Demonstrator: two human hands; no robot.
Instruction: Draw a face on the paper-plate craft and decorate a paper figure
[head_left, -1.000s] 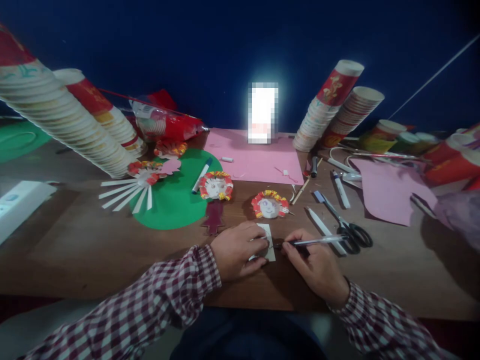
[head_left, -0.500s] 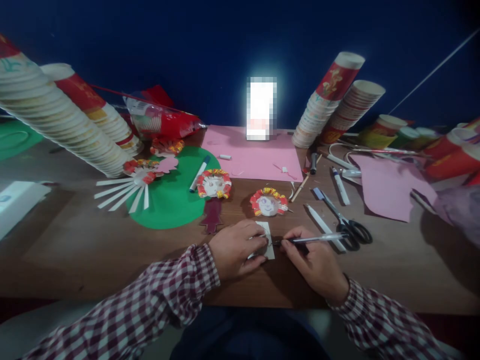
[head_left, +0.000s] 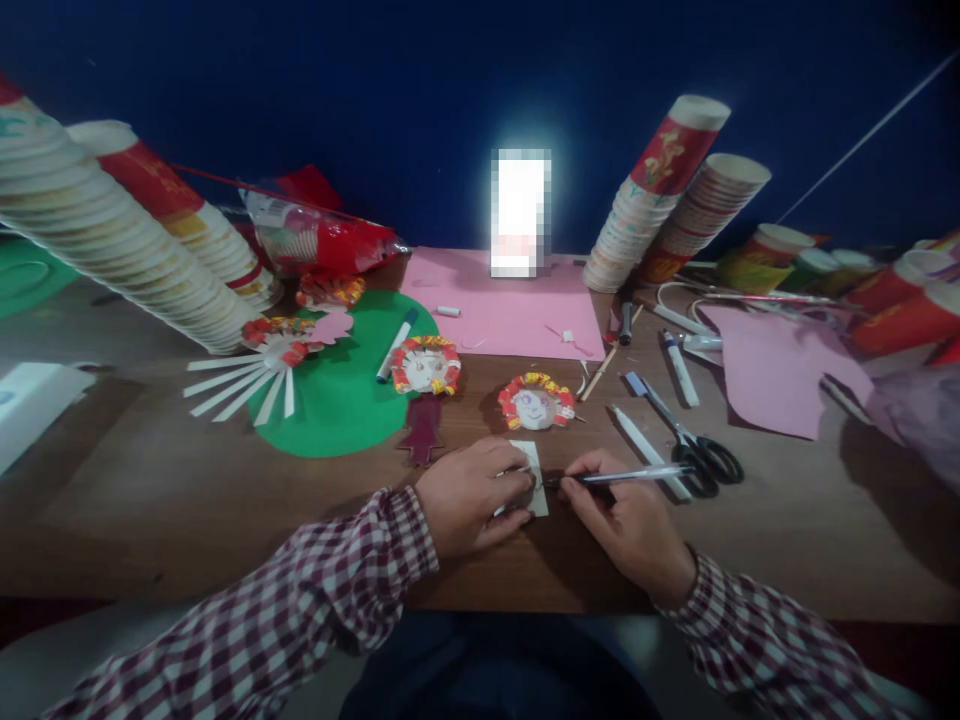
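My left hand [head_left: 472, 495] rests on a small strip of white paper [head_left: 538, 492], its curled fingers and thumb holding the paper against the table. Part of the strip is hidden under the fingers. In a pinch of thumb and fingers my right hand [head_left: 630, 530] holds a pen [head_left: 637, 475], its tip pointing left at the paper's right edge. A faint mark shows on the paper near the fingertips. Just beyond the hands lies a paper-cup face [head_left: 536, 402] with a red and yellow curled rim. A second such face [head_left: 426, 368] sits to its left above a dark red paper cutout [head_left: 425, 430].
Scissors [head_left: 701, 455] and a white marker [head_left: 646, 450] lie right of the pen. Pink paper [head_left: 510, 320] and green paper [head_left: 337, 420] cover parts of the table. Stacked paper cups [head_left: 637, 215] lean at the back, with more stacks [head_left: 135, 220] on the left. A blurred bright screen [head_left: 520, 215] stands centrally.
The whole view has shifted very slightly. Both hands keep nearly the same place, the pen tip still beside the paper.
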